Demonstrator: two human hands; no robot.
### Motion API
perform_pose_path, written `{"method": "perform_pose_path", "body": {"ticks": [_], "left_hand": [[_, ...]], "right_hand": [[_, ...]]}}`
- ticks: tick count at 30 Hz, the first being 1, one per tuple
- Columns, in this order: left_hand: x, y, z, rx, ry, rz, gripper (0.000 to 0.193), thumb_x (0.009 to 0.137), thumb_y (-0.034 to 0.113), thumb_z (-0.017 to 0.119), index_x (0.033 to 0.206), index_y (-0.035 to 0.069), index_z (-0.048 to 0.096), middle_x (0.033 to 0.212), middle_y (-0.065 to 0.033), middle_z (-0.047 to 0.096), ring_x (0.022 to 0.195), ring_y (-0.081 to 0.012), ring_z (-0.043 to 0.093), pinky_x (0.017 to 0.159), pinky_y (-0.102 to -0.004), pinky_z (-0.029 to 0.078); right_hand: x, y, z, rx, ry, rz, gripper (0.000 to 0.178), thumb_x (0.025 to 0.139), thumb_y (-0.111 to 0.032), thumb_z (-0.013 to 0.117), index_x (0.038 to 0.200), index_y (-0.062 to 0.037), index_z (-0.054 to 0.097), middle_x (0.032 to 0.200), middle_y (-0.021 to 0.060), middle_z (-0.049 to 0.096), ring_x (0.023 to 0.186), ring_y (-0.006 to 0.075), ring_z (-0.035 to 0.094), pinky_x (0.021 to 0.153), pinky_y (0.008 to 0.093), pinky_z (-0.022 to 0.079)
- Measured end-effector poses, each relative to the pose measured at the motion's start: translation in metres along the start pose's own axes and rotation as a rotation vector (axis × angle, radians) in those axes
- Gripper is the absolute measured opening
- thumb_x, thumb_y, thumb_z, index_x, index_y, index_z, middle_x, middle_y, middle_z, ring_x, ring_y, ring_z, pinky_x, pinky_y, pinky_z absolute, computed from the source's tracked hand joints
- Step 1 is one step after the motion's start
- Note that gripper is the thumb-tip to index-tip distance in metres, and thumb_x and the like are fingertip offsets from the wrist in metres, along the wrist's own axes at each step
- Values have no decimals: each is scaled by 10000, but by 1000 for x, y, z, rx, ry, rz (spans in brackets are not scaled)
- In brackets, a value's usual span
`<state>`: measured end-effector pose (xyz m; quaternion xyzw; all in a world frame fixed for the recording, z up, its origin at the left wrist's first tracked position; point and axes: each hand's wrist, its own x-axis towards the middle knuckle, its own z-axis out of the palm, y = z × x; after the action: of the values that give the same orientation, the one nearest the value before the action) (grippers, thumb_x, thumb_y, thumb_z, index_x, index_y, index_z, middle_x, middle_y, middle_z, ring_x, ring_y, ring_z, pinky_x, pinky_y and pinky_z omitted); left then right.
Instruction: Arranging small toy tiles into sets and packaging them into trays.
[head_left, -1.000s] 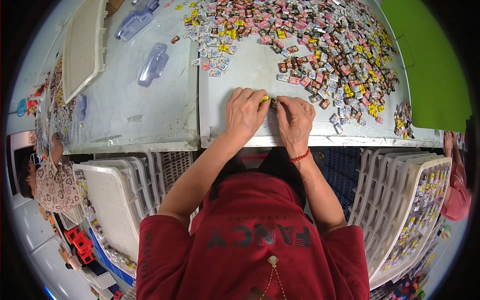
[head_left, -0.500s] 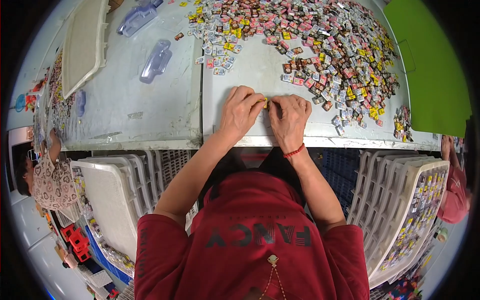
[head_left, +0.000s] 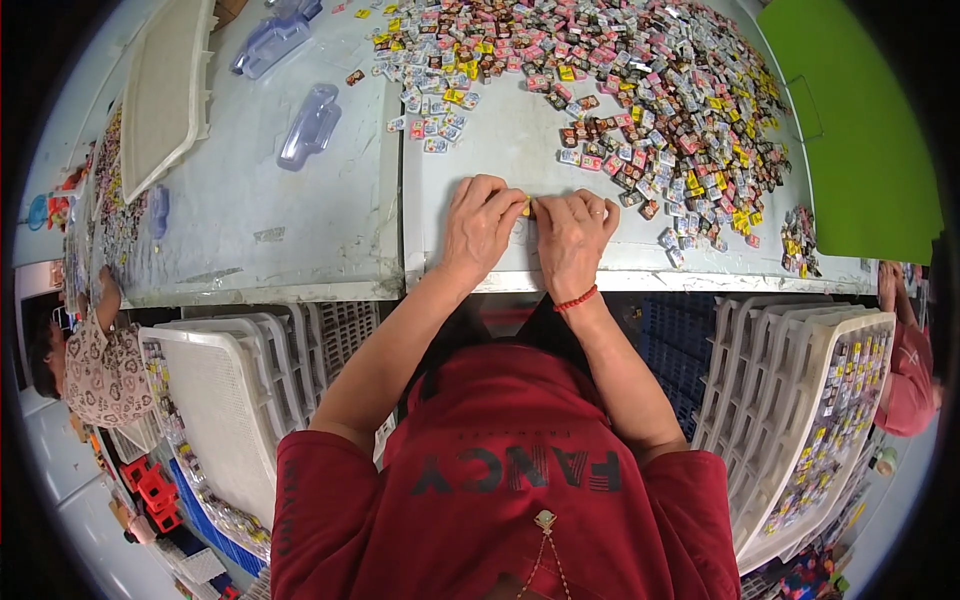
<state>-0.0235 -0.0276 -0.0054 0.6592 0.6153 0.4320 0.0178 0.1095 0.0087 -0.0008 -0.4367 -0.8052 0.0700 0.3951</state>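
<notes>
Near the front edge of the pale table (head_left: 460, 150), my two hands meet over a small yellow piece (head_left: 526, 207), which looks like one of the little printed pieces in the pile. My left hand (head_left: 478, 228) pinches it between thumb and forefinger. Close against its other side is my right hand (head_left: 572, 235), fingers bent and pressed together, with a red bead bracelet at the wrist. The fingers cover most of the piece. Beyond them spreads a big pile of small rectangular pieces (head_left: 640, 100) in pink, brown, white and yellow.
Clear bluish plastic trays (head_left: 310, 127) lie on the left part of the table. A white plastic tray (head_left: 165, 95) leans farther left. Stacked white crates (head_left: 225, 400) flank me; those on the right (head_left: 830, 430) hold filled packs. A green panel (head_left: 860, 140) borders the right side. Co-workers sit at both sides.
My right hand has turned slightly, its wrist shifting a little left. Both hands stay together at the small yellow piece. The whole view has shifted slightly.
</notes>
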Motion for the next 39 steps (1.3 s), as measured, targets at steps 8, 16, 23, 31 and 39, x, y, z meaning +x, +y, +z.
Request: {"method": "perform_pose_path", "body": {"ticks": [8, 16, 23, 31, 39], "left_hand": [[3, -1, -2, -3, -11, -2, 115, 779, 62, 684, 889, 39, 659, 890, -87, 536, 825, -278, 517, 733, -371, 446], [5, 2, -3, 196, -287, 120, 459, 764, 131, 693, 1202, 78, 565, 1348, -113, 442, 1248, -355, 373, 957, -460, 360], [11, 6, -7, 300, -423, 137, 470, 825, 151, 622, 1270, 56, 507, 1365, -111, 431, 1270, -392, 338, 1002, -486, 307], [60, 4, 21, -68, -272, 165, 215, 794, 78, 646, 1001, 28, 619, 1040, -102, 614, 1014, -304, 555, 821, -388, 475], [82, 5, 49, 139, -461, 224, 261, 772, 138, 700, 1002, 38, 626, 991, -108, 626, 928, -291, 574, 815, -366, 480]], "right_hand": [[0, 8, -8, 31, -69, 17, 98, 796, -49, 668, 894, -39, 668, 823, 72, 625, 923, 265, 553, 865, 396, 389], [-6, 11, -28, 7, -183, 19, 452, 853, -197, 631, 1236, 10, 509, 1281, 197, 488, 1199, 354, 452, 996, 490, 340], [-7, 14, -31, -24, -364, 47, 592, 904, -362, 562, 1345, 1, 410, 1422, 178, 397, 1349, 354, 328, 1083, 581, 175], [41, 75, -59, -233, -101, 64, 199, 830, -141, 637, 1021, -86, 647, 1009, 75, 625, 981, 259, 542, 913, 444, 327], [37, 83, -51, -306, -89, 19, 173, 798, -128, 673, 965, -83, 660, 981, 58, 627, 929, 237, 551, 889, 416, 349]]}}
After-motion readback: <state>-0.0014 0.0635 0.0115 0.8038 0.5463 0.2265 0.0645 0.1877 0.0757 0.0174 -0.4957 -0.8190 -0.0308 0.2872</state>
